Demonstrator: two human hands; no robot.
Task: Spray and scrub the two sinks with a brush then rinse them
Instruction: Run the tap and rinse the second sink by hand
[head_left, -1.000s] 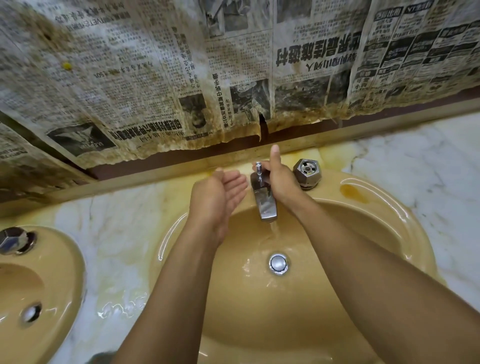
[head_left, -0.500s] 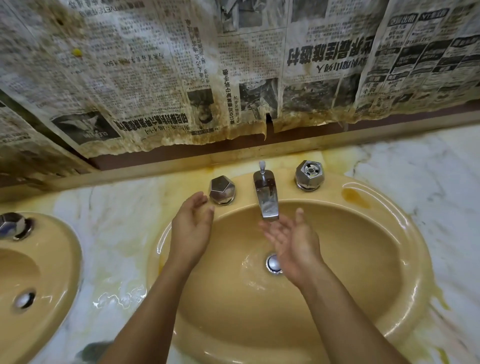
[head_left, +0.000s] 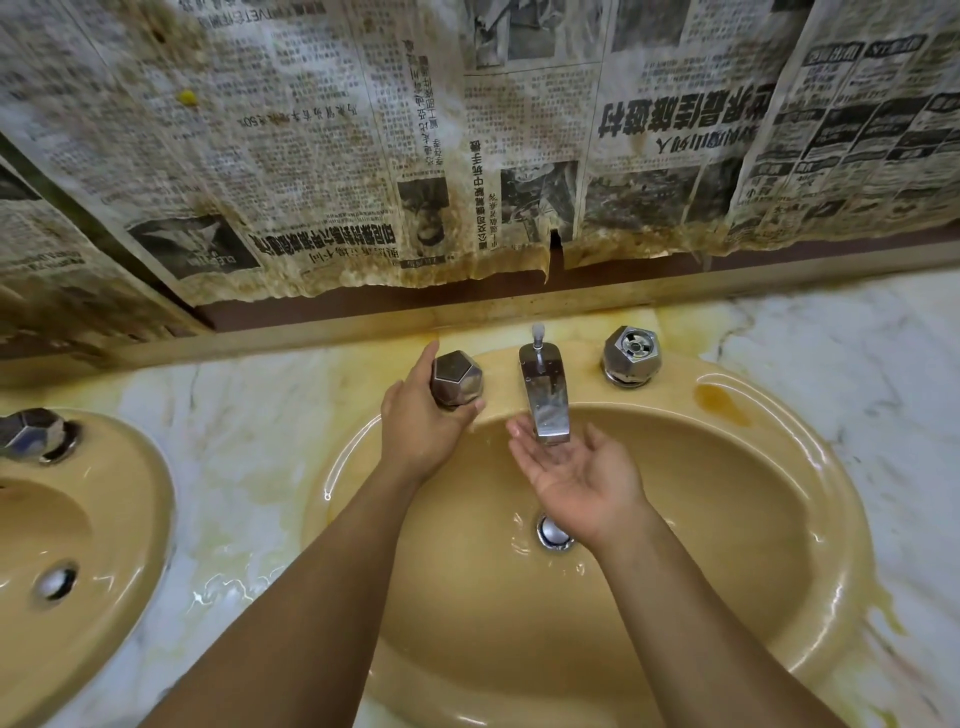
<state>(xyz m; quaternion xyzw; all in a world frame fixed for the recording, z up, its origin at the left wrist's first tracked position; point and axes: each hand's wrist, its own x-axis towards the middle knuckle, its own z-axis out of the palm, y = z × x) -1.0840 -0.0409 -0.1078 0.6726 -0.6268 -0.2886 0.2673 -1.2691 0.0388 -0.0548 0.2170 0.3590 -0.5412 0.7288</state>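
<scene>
A second ago my left hand (head_left: 421, 421) was cupped beside the spout and my right was up at the back of the tap. Now the left hand has closed round the left faceted chrome tap knob (head_left: 457, 376), with the fingers wrapped under it and the thumb behind. My right hand (head_left: 582, 478) has dropped in front, palm up and fingers loose, holding nothing, just under the mouth of the chrome spout (head_left: 545, 400). I read this as setting the flow while feeling the water, so I judge I'm in the rinse stage on this basin. No brush or spray bottle is in view.

The beige oval ceramic sink on the right (head_left: 779, 415) sits in front of me. It holds only a thin rippling sheet of water around the round chrome drain plug (head_left: 555, 531), with no pooled depth. I cannot make out a clear stream from the spout. An orange stain (head_left: 719, 400) sits on the far right of the rim, near the right chrome knob (head_left: 631, 356), which neither hand touches.

The second beige sink (head_left: 104, 519) is at the left edge, well apart from both hands. Its bowl looks glossy, and I cannot tell whether any water stands in it. White veined marble counter (head_left: 249, 467), yellowed and wet in streaks, lies between the two sinks.
</scene>
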